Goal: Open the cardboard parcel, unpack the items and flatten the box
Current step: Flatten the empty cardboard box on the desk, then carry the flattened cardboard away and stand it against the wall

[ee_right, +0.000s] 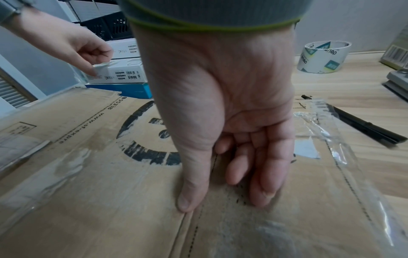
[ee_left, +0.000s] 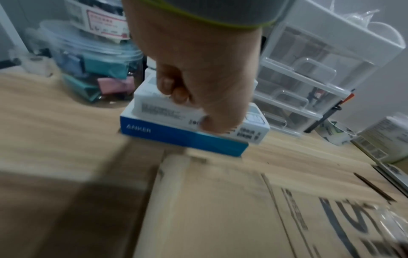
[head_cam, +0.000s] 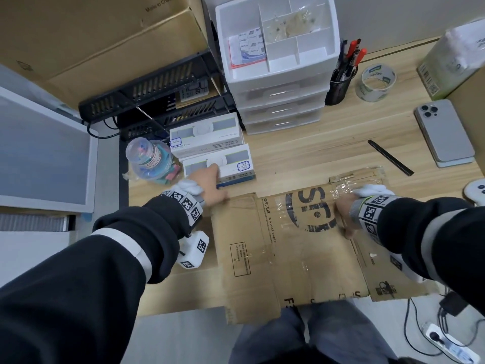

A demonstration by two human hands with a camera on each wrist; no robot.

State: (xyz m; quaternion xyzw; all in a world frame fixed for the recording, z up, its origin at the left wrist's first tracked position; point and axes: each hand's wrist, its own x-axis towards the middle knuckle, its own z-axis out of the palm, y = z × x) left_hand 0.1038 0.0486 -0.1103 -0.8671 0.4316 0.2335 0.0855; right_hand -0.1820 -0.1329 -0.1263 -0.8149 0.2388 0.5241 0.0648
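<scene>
The flattened cardboard box (head_cam: 301,245) (ee_left: 220,209) (ee_right: 99,174), printed with a black logo, lies on the wooden desk and hangs over its near edge. My right hand (head_cam: 346,214) (ee_right: 232,157) presses thumb and straight fingers onto a crease on its right part. My left hand (head_cam: 212,179) (ee_left: 198,97) (ee_right: 88,54) is just past the box's far left corner. It grips a white product box (head_cam: 236,164) (ee_left: 154,108) (ee_right: 125,71), thumb on the near side and fingers curled over the top. That box sits on a blue Anker box (head_cam: 236,181) (ee_left: 176,137). Behind it stands another white box (head_cam: 204,137).
A clear jar of coloured clips (head_cam: 151,161) stands left of the boxes. A white drawer unit (head_cam: 278,82), pen cup (head_cam: 339,85) and tape roll (head_cam: 375,81) line the back. A phone (head_cam: 443,132) and a black stick (head_cam: 391,157) lie at the right.
</scene>
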